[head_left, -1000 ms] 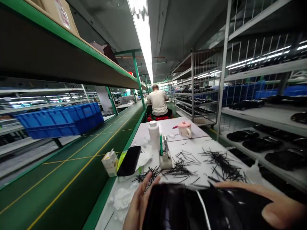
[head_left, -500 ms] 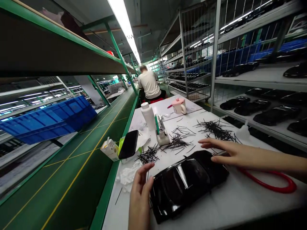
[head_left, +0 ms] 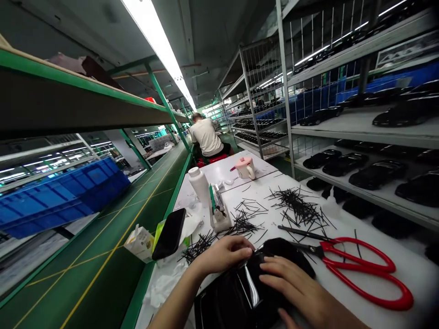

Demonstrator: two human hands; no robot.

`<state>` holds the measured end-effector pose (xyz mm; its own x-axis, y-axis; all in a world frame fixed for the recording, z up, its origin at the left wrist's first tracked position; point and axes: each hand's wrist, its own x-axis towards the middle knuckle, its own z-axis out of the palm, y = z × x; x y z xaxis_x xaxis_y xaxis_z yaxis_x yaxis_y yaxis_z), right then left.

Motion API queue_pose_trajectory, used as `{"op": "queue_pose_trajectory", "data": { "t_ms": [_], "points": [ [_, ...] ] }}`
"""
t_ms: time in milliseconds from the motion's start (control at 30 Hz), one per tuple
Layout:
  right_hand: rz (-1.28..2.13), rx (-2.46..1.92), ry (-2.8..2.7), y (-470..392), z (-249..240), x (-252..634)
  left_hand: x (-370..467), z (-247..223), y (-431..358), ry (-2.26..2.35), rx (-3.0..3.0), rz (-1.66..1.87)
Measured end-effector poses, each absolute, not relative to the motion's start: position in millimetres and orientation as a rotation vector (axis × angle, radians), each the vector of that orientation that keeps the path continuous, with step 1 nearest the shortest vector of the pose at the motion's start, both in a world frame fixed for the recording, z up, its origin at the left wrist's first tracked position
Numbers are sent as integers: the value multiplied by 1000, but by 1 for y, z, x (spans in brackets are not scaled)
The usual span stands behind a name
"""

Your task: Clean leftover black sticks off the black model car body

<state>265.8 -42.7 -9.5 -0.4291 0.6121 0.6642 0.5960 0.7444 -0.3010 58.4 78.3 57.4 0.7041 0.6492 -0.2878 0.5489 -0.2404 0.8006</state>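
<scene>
Your left hand (head_left: 224, 252) rests on the far end of the glossy black plastic toy car body (head_left: 247, 285), fingers curled down over its edge, loosely gripping it. Your right hand (head_left: 295, 285) lies flat and open on top of the same car body, palm down, fingers spread toward the left. The car body sits on the white worktable (head_left: 343, 306), right at the near edge in front of you.

Just right of the car body lie large red-handled scissors (head_left: 360, 269), blades pointing left, tips close to the shell. Behind them are scattered piles of thin black plastic sticks (head_left: 297, 208), more near your left hand.

Further back: a small white holder with a green tool (head_left: 219, 217), a white plastic bottle (head_left: 199, 185), a pink-lidded mug (head_left: 245, 168). A black phone (head_left: 169, 234) leans at the table's left edge beside a small white carton (head_left: 140, 243). Left is a green conveyor belt (head_left: 103, 246) with blue plastic crates (head_left: 65, 196) beyond it. Right, metal shelving (head_left: 360, 132) holds more black car bodies. A person in a light shirt (head_left: 206, 137) sits further down the line, back turned.
</scene>
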Motion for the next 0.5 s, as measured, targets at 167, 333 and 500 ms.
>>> {"op": "queue_pose_trajectory", "data": {
  "t_ms": [167, 333, 500],
  "points": [
    [306, -801, -2171, -44, 3, 277, 56, 52, 83, 1004, 1909, 141],
    [461, -833, -2227, -51, 20, 284, 58, 49, 96, 1021, 1791, 108],
    [574, -912, -2177, -42, 23, 308, 51, 54, 95, 1105, 1646, 195]
  ]
}}
